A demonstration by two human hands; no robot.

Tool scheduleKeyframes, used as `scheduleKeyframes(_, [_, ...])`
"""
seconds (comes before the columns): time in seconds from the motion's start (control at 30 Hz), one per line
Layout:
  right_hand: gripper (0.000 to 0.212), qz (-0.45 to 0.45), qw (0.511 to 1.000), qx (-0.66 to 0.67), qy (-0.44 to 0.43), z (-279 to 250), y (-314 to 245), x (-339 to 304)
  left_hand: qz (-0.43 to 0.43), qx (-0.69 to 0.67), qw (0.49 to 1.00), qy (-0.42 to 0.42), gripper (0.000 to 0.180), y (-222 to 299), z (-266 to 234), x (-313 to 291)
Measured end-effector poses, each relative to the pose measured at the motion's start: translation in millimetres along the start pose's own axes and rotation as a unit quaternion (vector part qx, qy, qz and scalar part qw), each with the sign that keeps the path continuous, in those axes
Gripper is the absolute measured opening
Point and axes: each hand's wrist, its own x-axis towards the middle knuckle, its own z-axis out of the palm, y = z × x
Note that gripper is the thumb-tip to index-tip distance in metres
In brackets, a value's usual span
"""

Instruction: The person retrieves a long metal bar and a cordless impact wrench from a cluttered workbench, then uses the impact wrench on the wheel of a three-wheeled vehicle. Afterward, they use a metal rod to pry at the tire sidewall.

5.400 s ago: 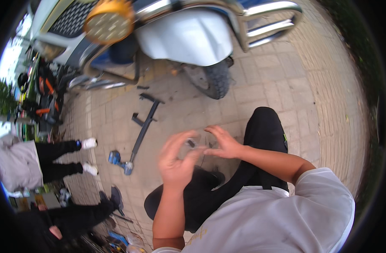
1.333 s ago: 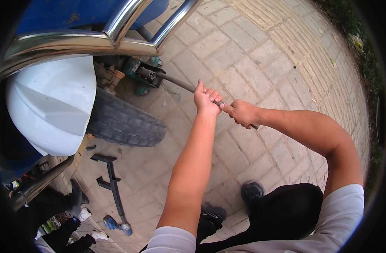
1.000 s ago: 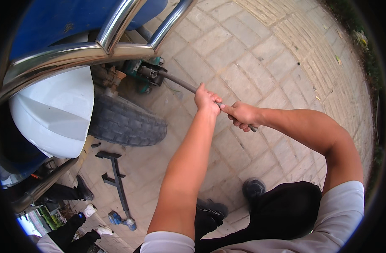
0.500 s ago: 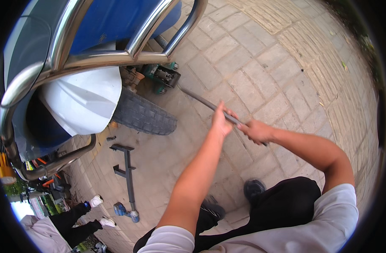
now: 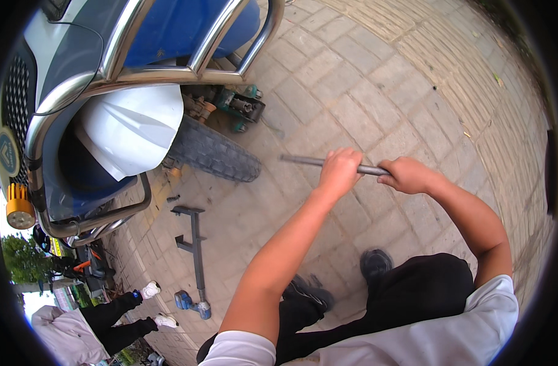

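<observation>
Both my hands grip a grey metal bar (image 5: 303, 160) held roughly level above the paving. My left hand (image 5: 341, 169) wraps around its middle. My right hand (image 5: 408, 175) is closed around the end nearer me on the right. The bar's far tip points left and is apart from a green floor jack (image 5: 245, 105), which sits beside the vehicle's wheel. A worn black tyre (image 5: 221, 152) sticks out below a white mudguard (image 5: 135, 125).
Chrome crash bars (image 5: 151, 76) surround the blue-and-white vehicle's front. A dark metal bracket-like frame (image 5: 198, 253) and a blue power tool (image 5: 193, 304) lie on the paving. Another person's legs (image 5: 117, 314) are at lower left. My shoes (image 5: 375, 263) stand on the bricks.
The bar's far end has come away from the jack. Both hands have moved right with it, and my left hand has turned over the bar. The view has shifted slightly.
</observation>
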Motion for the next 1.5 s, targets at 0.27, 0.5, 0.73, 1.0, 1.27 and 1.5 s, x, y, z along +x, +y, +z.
scheduleKeyframes(0.27, [0.033,0.029,0.980,0.144,0.133,83,-7,85,-0.128,-0.107,0.881,0.443,0.046,-51,-62,-117])
scheduleKeyframes(0.5, [0.032,0.045,0.966,0.194,0.164,121,-30,161,-0.316,-0.274,0.753,0.508,0.075,-117,-154,-135])
scheduleKeyframes(0.73, [0.030,0.030,0.972,0.084,0.218,133,-42,169,-0.229,-0.374,0.776,0.454,0.070,-128,-159,-122])
scheduleKeyframes(1.0, [0.027,0.103,0.978,0.166,-0.079,-39,-109,223,-0.231,-0.388,0.773,0.446,0.085,-145,-155,-126])
scheduleKeyframes(1.27, [0.019,-0.029,0.971,-0.183,-0.149,-109,-232,211,-0.200,-0.404,0.763,0.464,0.092,-157,-148,-125])
scheduleKeyframes(1.5, [0.027,0.068,0.971,-0.226,-0.041,-74,-196,203,-0.254,-0.375,0.776,0.438,0.090,-148,-157,-129])
